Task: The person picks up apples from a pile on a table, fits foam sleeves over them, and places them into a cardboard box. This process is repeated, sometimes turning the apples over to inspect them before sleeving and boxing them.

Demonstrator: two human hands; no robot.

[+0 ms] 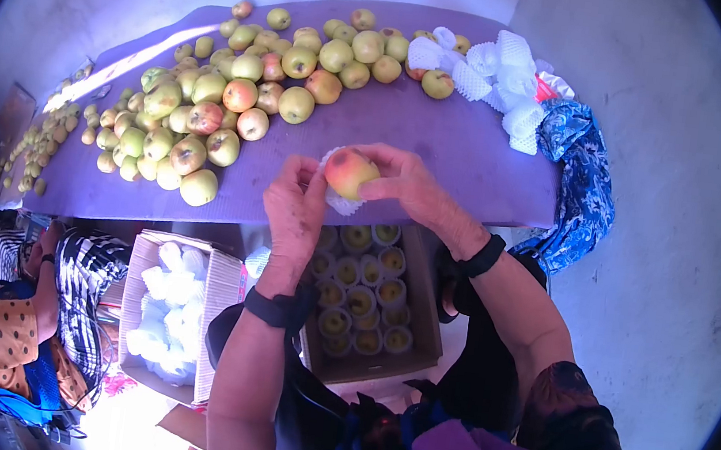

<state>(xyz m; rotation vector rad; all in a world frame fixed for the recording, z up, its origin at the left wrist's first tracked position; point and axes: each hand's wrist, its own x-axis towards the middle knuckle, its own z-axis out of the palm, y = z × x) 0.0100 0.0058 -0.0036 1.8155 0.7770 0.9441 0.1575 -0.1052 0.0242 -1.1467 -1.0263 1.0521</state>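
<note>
A red and yellow apple (349,173) is held over the front edge of the table by my right hand (407,182), with fingers curled round its right side. A white foam net sleeve (343,205) sits behind and under the apple. My left hand (296,204) is closed, thumb and fingers pinching the sleeve's left edge beside the apple. Below my hands is a cardboard box (373,368) holding several apples in foam sleeves (361,301), set in rows.
Many loose apples (205,117) cover the left and back of the purple-covered table (439,163). White foam sleeves (509,73) and a blue patterned cloth (575,178) lie at its right end. Another box (205,323) holds more sleeves. A person (11,323) sits at the left.
</note>
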